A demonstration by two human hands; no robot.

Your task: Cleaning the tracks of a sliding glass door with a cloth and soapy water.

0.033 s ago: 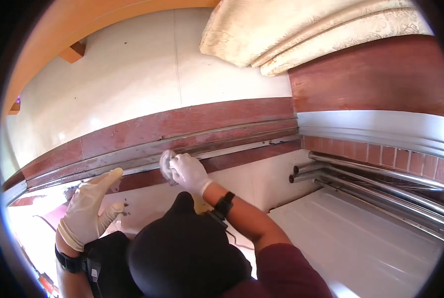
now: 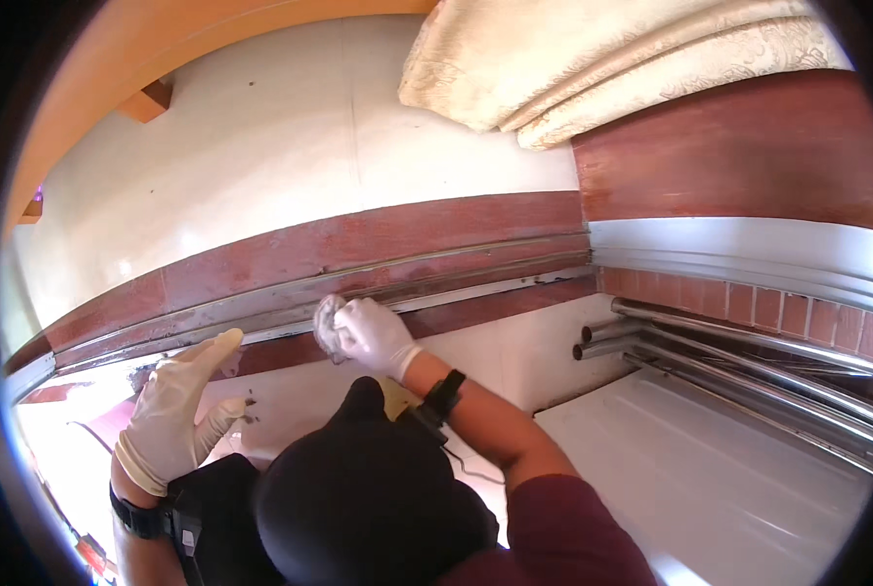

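Nearest, along the lower edge, lie a rounded black shape, which cannot be identified with certainty, and a maroon sleeve. Beyond them the gloved left hand stands with thumb and fingers apart, holding nothing visible; its fingertips reach the pale strip, though whether they touch cannot be told. The gloved right hand is clamped on a crumpled grey cloth, which lies over the pale strip and the lower edge of the grooved track. The step in hand appears to be wiping that grimy track; the next move seems to call for a firm grip and steady pressure along the grooves, with the cloth folded into the narrow channels. To the right are a white panel and stacked metal tubes. Further off come a dark-red band, a cream panel and a patterned curtain. Against the earlier frame, little differs: the surroundings sit a trifle further right in view, the right wrist has shifted slightly the same way, and the left hand keeps its spread pose.
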